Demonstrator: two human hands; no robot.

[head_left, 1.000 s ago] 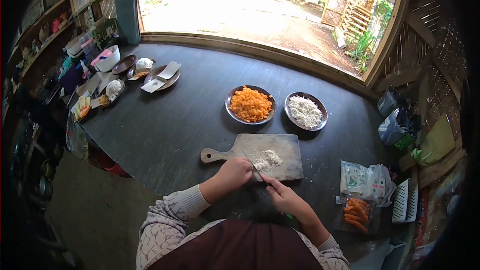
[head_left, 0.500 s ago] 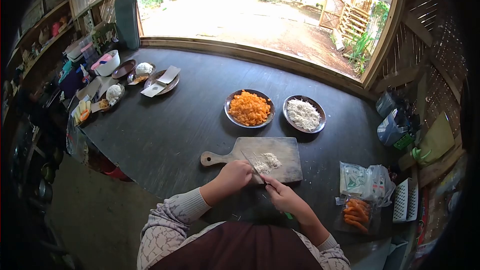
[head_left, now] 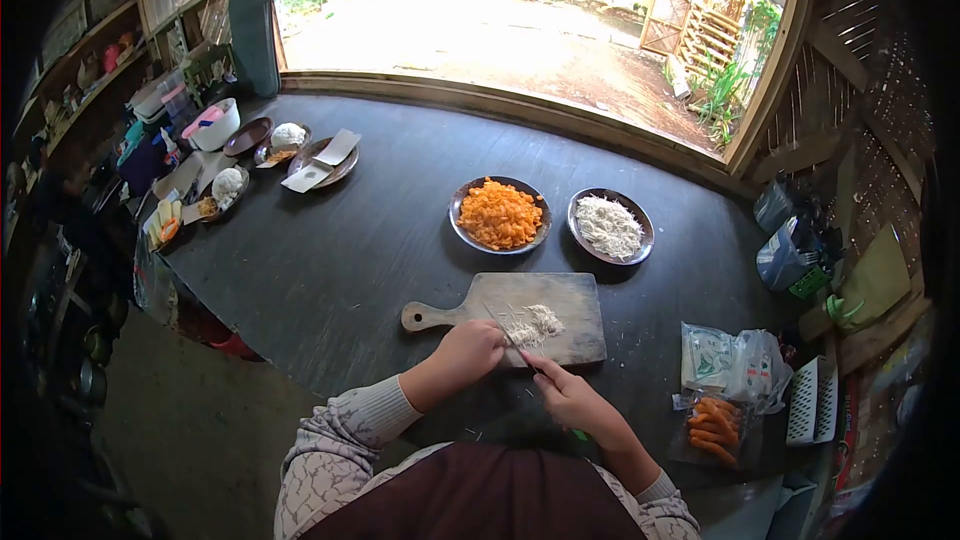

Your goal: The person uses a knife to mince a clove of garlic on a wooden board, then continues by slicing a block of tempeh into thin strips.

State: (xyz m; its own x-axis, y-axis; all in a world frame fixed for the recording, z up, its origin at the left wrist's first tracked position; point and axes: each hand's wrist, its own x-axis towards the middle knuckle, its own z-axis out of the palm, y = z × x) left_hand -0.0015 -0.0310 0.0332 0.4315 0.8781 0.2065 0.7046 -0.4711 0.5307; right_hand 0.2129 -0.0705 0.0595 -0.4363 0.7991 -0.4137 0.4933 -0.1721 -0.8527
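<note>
My right hand [head_left: 572, 400] is closed around the handle of a knife [head_left: 517, 348], whose blade slants up and left over the near edge of the wooden cutting board [head_left: 572, 310]. My left hand [head_left: 472, 348] is closed right beside the blade, over the board's lower left part; whatever its fingers pinch is hidden. On the board, a small heap of pale thin shreds [head_left: 538, 323] lies just past the blade. Beyond the board stand a plate of chopped orange pieces [head_left: 500, 215] and a plate of white shreds [head_left: 609, 227].
At right lie a bag of carrots [head_left: 712, 430], a plastic packet [head_left: 708, 358] and a white grater [head_left: 811, 400]. Plates with white mounds [head_left: 229, 186] and a plate with pale cards [head_left: 325, 165] stand at the far left. A wide window opening [head_left: 480, 30] borders the table's back.
Both hands and the knife stay in almost the same place, with only a slight shift of the blade. The plates and board have not moved.
</note>
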